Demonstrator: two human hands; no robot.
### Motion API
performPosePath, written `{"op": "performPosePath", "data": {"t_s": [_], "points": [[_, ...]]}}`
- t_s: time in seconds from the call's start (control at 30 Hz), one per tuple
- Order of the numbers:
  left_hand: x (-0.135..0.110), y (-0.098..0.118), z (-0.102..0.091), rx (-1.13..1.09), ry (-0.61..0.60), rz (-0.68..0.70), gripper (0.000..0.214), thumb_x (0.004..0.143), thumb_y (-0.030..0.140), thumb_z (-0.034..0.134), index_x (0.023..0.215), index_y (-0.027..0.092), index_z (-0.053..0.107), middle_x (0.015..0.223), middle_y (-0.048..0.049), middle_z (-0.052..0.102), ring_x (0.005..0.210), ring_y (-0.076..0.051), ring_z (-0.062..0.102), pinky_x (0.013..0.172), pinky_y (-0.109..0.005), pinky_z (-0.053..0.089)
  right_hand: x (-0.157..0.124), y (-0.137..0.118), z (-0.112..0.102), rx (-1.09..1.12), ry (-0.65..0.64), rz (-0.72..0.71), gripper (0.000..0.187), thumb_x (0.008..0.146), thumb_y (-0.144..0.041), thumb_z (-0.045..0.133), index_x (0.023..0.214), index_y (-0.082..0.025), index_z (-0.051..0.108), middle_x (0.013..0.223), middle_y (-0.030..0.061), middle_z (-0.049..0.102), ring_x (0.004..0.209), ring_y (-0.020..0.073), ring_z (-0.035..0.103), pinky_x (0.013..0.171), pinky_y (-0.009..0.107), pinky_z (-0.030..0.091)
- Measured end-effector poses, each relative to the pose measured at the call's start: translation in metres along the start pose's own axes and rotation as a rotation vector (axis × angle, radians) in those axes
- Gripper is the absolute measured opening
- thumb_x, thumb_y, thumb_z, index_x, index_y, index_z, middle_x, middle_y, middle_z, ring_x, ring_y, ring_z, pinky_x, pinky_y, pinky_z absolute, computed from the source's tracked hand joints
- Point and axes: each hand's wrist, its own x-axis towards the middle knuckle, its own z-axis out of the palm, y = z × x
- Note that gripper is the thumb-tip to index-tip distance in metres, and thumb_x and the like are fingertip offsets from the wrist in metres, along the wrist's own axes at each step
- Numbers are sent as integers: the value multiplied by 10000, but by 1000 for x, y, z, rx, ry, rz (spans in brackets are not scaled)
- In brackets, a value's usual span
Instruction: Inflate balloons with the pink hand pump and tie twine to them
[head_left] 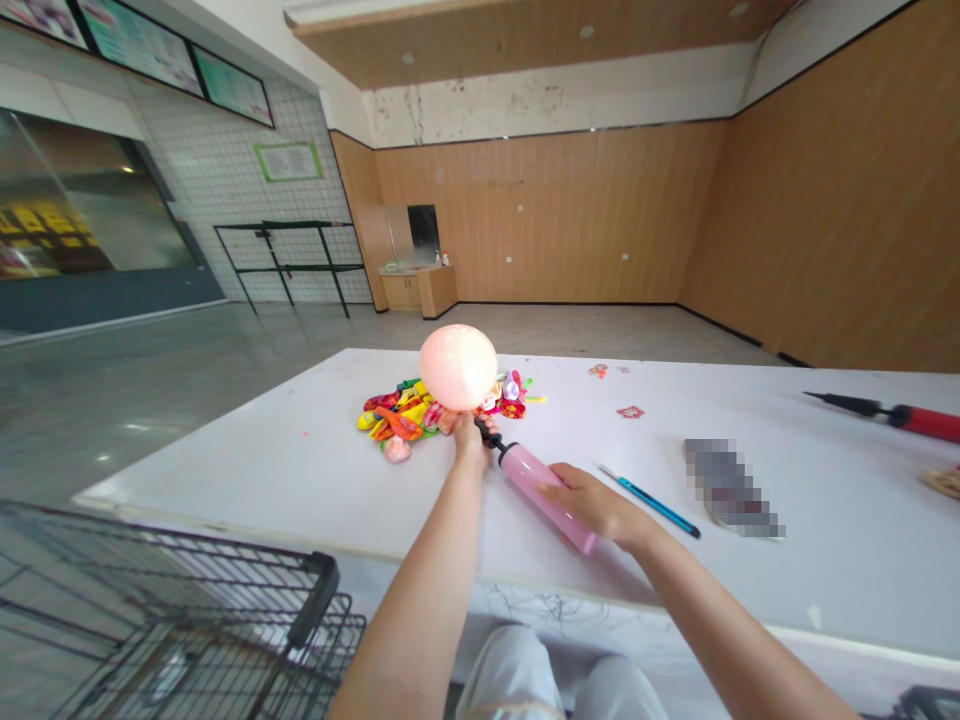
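Note:
A pale pink balloon [458, 367], inflated and round, stands above the table at the black tip end of a pink hand pump [536, 480]. My left hand [469, 432] is closed around the balloon's neck where it meets the pump's tip; its fingers are partly hidden. My right hand [585, 500] wraps around the pump's pink barrel, which slants down toward the near edge. Just behind and beside my left hand lies a pile of limp, multicoloured balloons [405, 412].
On the white table [300, 450], right of the pump, lie a blue pen-like tool [652, 503] and a pixelated dark object [731, 490]. Farther right is a red pump [926, 420]. Small red pieces [631, 412] lie farther back. A black wire cart [187, 600] stands at the near left.

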Motion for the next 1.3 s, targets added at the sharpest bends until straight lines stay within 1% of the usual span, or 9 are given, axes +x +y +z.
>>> {"op": "performPosePath", "data": {"t_s": [0.13, 0.23, 0.37, 0.53, 0.67, 0.77, 1.07, 1.17, 1.3], "points": [[-4, 0, 1, -7, -5, 46, 175, 871, 161, 448, 704, 189, 402, 532, 42, 421, 389, -66, 410, 391, -165, 322, 37, -5, 14, -51, 9, 36, 324, 873, -392, 503, 1054, -141, 599, 961, 84, 655, 836, 213, 587, 710, 296, 444], [-6, 1, 3, 1, 15, 59, 188, 878, 142, 402, 697, 190, 392, 523, 44, 405, 374, -59, 384, 375, -157, 294, 39, -4, 18, -49, 22, 25, 363, 874, -405, 503, 1113, -145, 588, 1009, 90, 654, 843, 210, 594, 715, 297, 446], [-6, 2, 6, 28, 22, 9, 173, 857, 117, 430, 708, 192, 384, 520, 54, 393, 361, -51, 362, 353, -145, 250, 9, 3, 8, -37, 17, 3, 392, 892, -455, 461, 1104, -153, 591, 993, 95, 651, 847, 221, 599, 736, 320, 456], [-1, 2, 6, 2, 39, -6, 172, 862, 139, 452, 717, 194, 379, 527, 58, 392, 355, -46, 361, 350, -141, 236, -51, 11, -16, 75, -118, 45, 474, 891, -552, 426, 1183, -199, 545, 949, 70, 646, 735, 211, 611, 631, 314, 469], [1, 1, 4, -27, 53, 1, 176, 847, 160, 499, 724, 199, 379, 528, 61, 396, 359, -52, 375, 353, -146, 248, -75, 15, -25, 41, -75, 21, 452, 884, -548, 450, 1146, -204, 580, 992, 79, 648, 880, 244, 606, 726, 327, 472], [0, 1, 2, -51, 39, 23, 179, 847, 166, 507, 720, 198, 385, 535, 54, 402, 369, -59, 394, 357, -153, 269, -63, 15, -20, -2, -39, -7, 410, 886, -519, 454, 1087, -194, 602, 979, 76, 653, 921, 259, 596, 788, 350, 458], [-1, -1, -4, -16, -13, 20, 161, 876, 193, 483, 742, 196, 394, 539, 50, 427, 388, -62, 407, 394, -162, 314, 28, -6, 13, -161, 23, 9, 345, 887, -392, 459, 1081, -136, 582, 1010, 115, 654, 869, 234, 593, 751, 330, 438], [2, -2, -6, -6, -40, 38, 157, 842, 187, 517, 739, 194, 399, 542, 55, 425, 386, -55, 403, 399, -162, 315, 33, -9, 18, -128, 24, 38, 340, 883, -406, 472, 1077, -148, 577, 992, 104, 654, 834, 213, 598, 699, 299, 445], [4, -3, -4, 19, 5, -8, 169, 831, 197, 528, 745, 202, 383, 537, 65, 402, 365, -52, 379, 370, -156, 266, 11, -4, 13, 27, -9, 39, 375, 891, -465, 461, 1074, -159, 574, 937, 83, 651, 758, 190, 601, 619, 274, 464]]}}
